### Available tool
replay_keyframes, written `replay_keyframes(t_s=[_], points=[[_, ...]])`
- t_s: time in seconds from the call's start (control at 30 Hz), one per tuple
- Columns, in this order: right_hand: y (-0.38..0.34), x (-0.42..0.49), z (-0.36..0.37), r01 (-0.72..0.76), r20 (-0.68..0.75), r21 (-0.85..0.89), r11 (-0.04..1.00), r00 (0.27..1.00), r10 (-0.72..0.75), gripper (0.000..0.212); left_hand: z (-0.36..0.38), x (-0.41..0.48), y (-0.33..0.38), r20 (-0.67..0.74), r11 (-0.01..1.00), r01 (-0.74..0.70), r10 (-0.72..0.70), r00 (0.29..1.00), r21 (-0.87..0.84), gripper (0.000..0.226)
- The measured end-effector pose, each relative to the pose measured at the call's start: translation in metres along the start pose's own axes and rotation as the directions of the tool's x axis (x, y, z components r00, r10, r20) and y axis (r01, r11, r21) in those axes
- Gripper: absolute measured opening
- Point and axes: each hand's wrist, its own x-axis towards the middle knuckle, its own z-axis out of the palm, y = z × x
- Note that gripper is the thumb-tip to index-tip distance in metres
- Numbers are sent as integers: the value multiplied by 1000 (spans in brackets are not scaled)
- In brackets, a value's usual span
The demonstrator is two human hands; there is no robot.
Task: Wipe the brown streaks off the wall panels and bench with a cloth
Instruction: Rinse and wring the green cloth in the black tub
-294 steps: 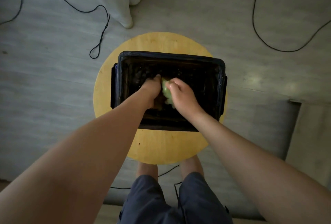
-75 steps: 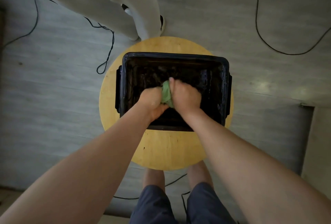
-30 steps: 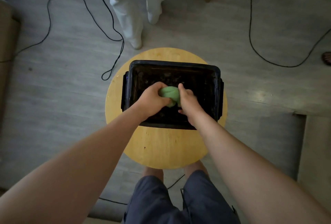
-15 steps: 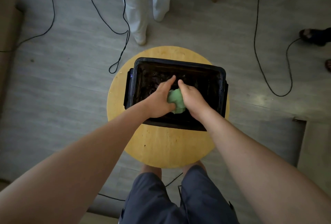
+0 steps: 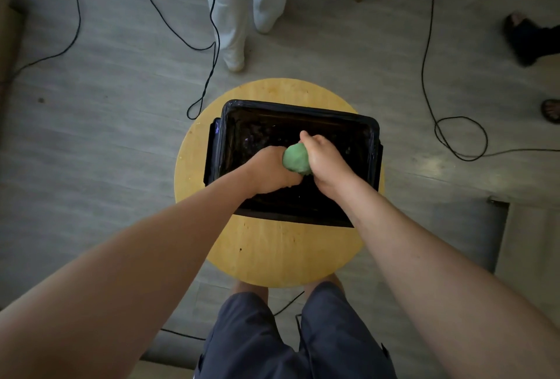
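The green cloth [image 5: 295,161] is gripped by the left hand [image 5: 269,171] and right hand [image 5: 326,163] above the black tub [image 5: 291,106]. It should be wrung tight, drips kept inside.

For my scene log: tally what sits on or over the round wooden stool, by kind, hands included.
Hands: 2 (left hand, right hand)
Green cloth: 1
Black tub: 1
Total: 4
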Motion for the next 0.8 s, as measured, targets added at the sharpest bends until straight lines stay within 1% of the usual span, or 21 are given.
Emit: replay_keyframes(t_s=[0.03, 0.07, 0.13, 0.17, 0.2, 0.23, 0.3, 0.33, 0.37, 0.4, 0.43, 0.47, 0.5, 0.53, 0.57, 0.6, 0.63, 0.67, 0.7, 0.73, 0.8], points=[[1, -1, -2, 11, 14, -44, 999, 1000, -10, 35, -1, 0, -1, 9, 998, 25, -25, 1000, -64, 26], [2, -1, -5, 45, 15, -123, 991, 999, -44, 35, -2, 2, -1, 19, 991, 59, -57, 998, -122, 29], [1, -7, -13, 161, 22, -271, 949, 987, -161, 29, -3, 4, -2, 49, 966, 136, -128, 991, -219, 36], [-1, -10, -16, 215, 58, -303, 928, 977, -208, 26, -4, 4, -2, 66, 949, 168, -156, 986, -266, 35], [-2, -13, -21, 265, 123, -330, 906, 964, -237, 26, -6, 4, -2, 88, 932, 192, -173, 981, -309, 34], [-4, -15, -25, 325, 213, -375, 868, 942, -261, 36, -8, 4, -2, 114, 920, 204, -175, 978, -336, 31], [-7, -19, -32, 431, 409, -532, 729, 885, -224, 70, -14, 3, -1, 186, 910, 216, -158, 970, -354, 24], [-9, -21, -33, 471, 478, -604, 642, 860, -181, 86, -17, 1, 0, 237, 909, 220, -141, 961, -354, 21], [-11, -23, -34, 503, 517, -656, 562, 843, -151, 97, -20, 0, 2, 291, 912, 223, -123, 949, -343, 21], [-11, -23, -33, 538, 537, -689, 485, 829, -157, 103, -23, -2, 4, 341, 925, 219, -106, 934, -312, 24], [-10, -22, -32, 576, 546, -708, 408, 813, -200, 104, -25, -2, 7, 375, 945, 207, -101, 922, -254, 30], [-9, -19, -30, 602, 545, -729, 327, 798, -257, 102, -27, -1, 8, 375, 966, 189, -112, 920, -175, 38], [-7, -15, -28, 616, 541, -747, 249, 782, -310, 95, -28, 0, 10, 344, 985, 158, -124, 931, -74, 45], [-6, -11, -27, 615, 532, -770, 170, 767, -359, 83, -29, 2, 11, 289, 992, 111, -122, 950, 52, 47], [-5, -7, -25, 593, 513, -801, 83, 750, -417, 66, -30, 4, 13, 238, 978, 50, -99, 966, 203, 43], [-6, -5, -24, 556, 491, -831, -4, 731, -474, 49, -30, 5, 16, 201, 933, -17, -60, 978, 360, 38], [-7, -5, -22, 521, 483, -850, -79, 710, -513, 37, -28, 5, 18, 174, 861, -71, -21, 985, 503, 32], [-7, -6, -21, 502, 489, -855, -130, 698, -523, 32, -25, 4, 21, 151, 776, -111, 20, 988, 621, 25], [-8, -7, -20, 497, 494, -856, -141, 708, -504, 31, -22, 2, 21, 133, 694, -137, 60, 989, 707, 20], [-8, -8, -18, 499, 489, -859, -112, 737, -466, 32, -18, 2, 20, 110, 643, -148, 99, 989, 752, 18], [-11, -11, -13, 489, 452, -872, 21, 821, -350, 30, -13, 3, 13, 58, 622, -130, 134, 989, 772, 20]])
